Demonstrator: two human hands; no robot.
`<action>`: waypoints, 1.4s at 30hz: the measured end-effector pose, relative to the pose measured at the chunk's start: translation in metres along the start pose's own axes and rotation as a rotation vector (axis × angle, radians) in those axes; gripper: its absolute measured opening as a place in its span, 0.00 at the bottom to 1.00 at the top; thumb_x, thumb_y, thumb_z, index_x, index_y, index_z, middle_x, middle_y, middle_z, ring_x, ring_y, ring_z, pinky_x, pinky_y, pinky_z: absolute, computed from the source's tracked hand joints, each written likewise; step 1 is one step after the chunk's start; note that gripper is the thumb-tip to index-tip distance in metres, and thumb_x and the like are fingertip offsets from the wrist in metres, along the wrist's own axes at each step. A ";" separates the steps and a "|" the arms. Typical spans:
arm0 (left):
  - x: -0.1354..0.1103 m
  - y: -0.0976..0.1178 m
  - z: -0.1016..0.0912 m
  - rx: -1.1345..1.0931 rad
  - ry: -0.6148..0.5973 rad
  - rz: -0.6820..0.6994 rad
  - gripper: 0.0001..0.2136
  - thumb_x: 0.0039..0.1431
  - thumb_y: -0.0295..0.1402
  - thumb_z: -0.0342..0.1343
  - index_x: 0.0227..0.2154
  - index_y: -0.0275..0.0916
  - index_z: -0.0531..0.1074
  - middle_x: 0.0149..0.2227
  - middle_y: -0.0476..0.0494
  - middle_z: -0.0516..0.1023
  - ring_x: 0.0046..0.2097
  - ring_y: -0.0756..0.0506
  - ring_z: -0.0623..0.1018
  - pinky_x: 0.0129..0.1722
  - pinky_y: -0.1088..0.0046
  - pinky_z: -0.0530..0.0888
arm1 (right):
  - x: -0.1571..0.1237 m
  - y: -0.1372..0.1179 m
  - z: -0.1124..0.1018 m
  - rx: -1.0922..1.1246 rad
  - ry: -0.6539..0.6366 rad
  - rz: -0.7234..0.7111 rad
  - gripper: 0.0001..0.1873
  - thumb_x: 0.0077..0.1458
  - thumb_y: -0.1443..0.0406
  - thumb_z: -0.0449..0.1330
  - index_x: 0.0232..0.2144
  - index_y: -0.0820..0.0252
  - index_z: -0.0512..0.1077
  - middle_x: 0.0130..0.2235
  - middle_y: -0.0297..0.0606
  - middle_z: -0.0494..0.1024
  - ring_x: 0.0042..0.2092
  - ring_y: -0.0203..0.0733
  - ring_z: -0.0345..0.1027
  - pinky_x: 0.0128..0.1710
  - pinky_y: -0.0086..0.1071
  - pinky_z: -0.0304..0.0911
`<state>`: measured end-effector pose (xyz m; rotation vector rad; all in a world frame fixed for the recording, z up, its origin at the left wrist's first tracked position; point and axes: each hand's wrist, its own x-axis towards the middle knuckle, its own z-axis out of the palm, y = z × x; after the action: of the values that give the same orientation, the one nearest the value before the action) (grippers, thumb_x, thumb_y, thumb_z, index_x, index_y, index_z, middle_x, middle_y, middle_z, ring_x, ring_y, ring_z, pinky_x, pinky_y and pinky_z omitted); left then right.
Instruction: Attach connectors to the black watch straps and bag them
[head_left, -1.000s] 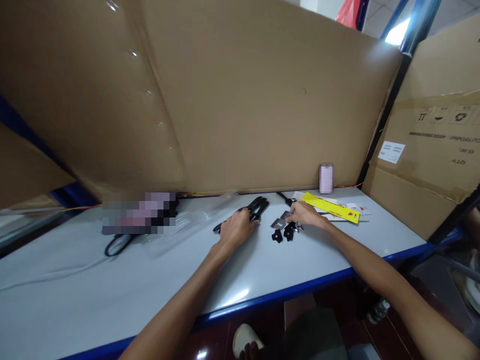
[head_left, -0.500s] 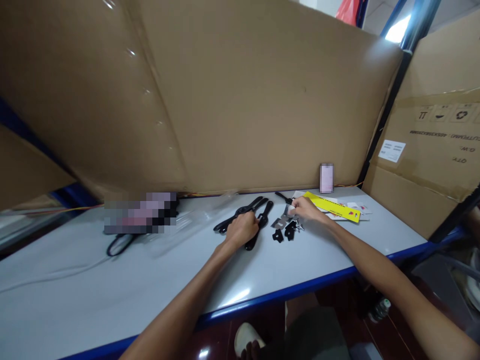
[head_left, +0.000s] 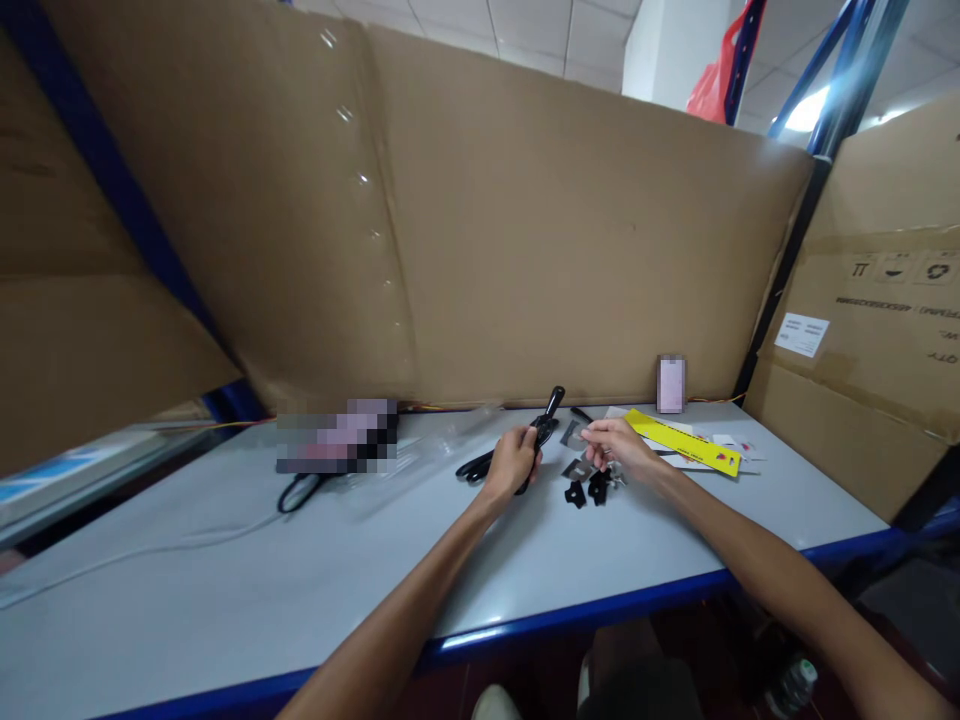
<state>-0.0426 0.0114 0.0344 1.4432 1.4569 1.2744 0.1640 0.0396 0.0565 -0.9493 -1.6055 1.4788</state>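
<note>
My left hand is wrapped round a black spokeshave body, one handle sticking up past the fingers. Beneath and left of that hand lie other black spokeshave bodies, partly hidden. Fingertips of my right hand pinch a flat grey metal blade, held just above the table. Below it rest another slotted blade, black cap plates and small shiny screws.
A yellow card lies over white papers at the right. Behind it a phone leans upright against the cardboard wall. To the left are clear plastic wrapping, a blurred-out object and a cable.
My left hand has taken up one black spokeshave body from the table. My right hand has lifted a blade off the pile of parts. The camera view has tilted up.
</note>
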 end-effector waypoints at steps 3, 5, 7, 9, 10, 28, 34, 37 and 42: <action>-0.004 0.002 0.006 -0.108 -0.039 0.005 0.17 0.65 0.46 0.47 0.26 0.40 0.64 0.16 0.53 0.65 0.15 0.52 0.63 0.18 0.76 0.57 | 0.000 0.001 0.002 0.079 0.010 -0.010 0.19 0.49 0.52 0.69 0.28 0.61 0.72 0.22 0.34 0.77 0.20 0.33 0.67 0.19 0.24 0.61; -0.008 0.004 0.009 -0.195 -0.049 0.009 0.17 0.63 0.48 0.50 0.27 0.40 0.64 0.18 0.53 0.67 0.16 0.53 0.64 0.18 0.78 0.58 | 0.000 0.001 0.002 0.149 0.015 -0.010 0.17 0.52 0.54 0.69 0.31 0.61 0.72 0.25 0.36 0.80 0.22 0.35 0.71 0.21 0.25 0.64; -0.012 0.007 0.011 -0.269 -0.059 -0.009 0.17 0.61 0.49 0.53 0.28 0.40 0.62 0.19 0.54 0.68 0.17 0.53 0.67 0.18 0.79 0.60 | 0.001 -0.001 0.002 0.228 0.022 0.003 0.14 0.56 0.56 0.68 0.32 0.61 0.72 0.29 0.39 0.82 0.25 0.36 0.75 0.23 0.25 0.66; -0.016 0.010 0.013 -0.331 -0.076 -0.059 0.17 0.61 0.49 0.54 0.29 0.41 0.61 0.20 0.55 0.69 0.17 0.53 0.69 0.18 0.79 0.63 | 0.002 -0.003 0.003 0.307 0.053 0.046 0.13 0.61 0.57 0.64 0.32 0.62 0.72 0.31 0.42 0.83 0.27 0.37 0.76 0.24 0.25 0.67; -0.017 0.011 0.014 -0.354 -0.088 -0.086 0.17 0.61 0.50 0.54 0.31 0.41 0.61 0.21 0.55 0.69 0.17 0.52 0.70 0.18 0.78 0.64 | 0.002 -0.004 0.003 0.342 0.080 0.072 0.13 0.63 0.58 0.62 0.32 0.62 0.72 0.31 0.43 0.83 0.28 0.36 0.76 0.24 0.25 0.67; -0.032 0.018 0.032 -0.450 -0.151 -0.183 0.17 0.63 0.50 0.53 0.29 0.41 0.62 0.18 0.56 0.65 0.16 0.55 0.58 0.15 0.80 0.56 | -0.005 0.003 0.016 0.200 0.181 0.050 0.14 0.45 0.63 0.73 0.25 0.59 0.69 0.23 0.30 0.72 0.28 0.36 0.72 0.30 0.29 0.73; -0.027 0.014 0.031 -0.434 -0.164 -0.178 0.27 0.63 0.58 0.49 0.21 0.40 0.61 0.17 0.53 0.61 0.16 0.56 0.56 0.16 0.80 0.50 | -0.004 0.003 0.020 0.115 0.184 0.050 0.16 0.45 0.60 0.71 0.25 0.58 0.67 0.20 0.28 0.72 0.21 0.32 0.65 0.21 0.25 0.64; -0.027 0.016 0.031 -0.432 -0.174 -0.173 0.26 0.61 0.56 0.52 0.19 0.39 0.62 0.18 0.51 0.62 0.18 0.55 0.57 0.17 0.79 0.51 | -0.005 0.004 0.021 0.109 0.156 0.047 0.16 0.47 0.59 0.70 0.26 0.58 0.66 0.21 0.31 0.75 0.21 0.35 0.69 0.22 0.26 0.66; -0.032 0.022 0.030 -0.476 -0.216 -0.151 0.14 0.47 0.40 0.65 0.22 0.37 0.67 0.22 0.50 0.68 0.22 0.54 0.62 0.18 0.79 0.53 | -0.006 0.004 0.019 0.137 0.135 0.019 0.17 0.48 0.58 0.71 0.26 0.59 0.67 0.24 0.35 0.79 0.24 0.37 0.74 0.25 0.28 0.70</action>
<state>-0.0037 -0.0173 0.0428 1.0916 1.0113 1.2237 0.1500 0.0257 0.0516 -0.9671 -1.3845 1.4843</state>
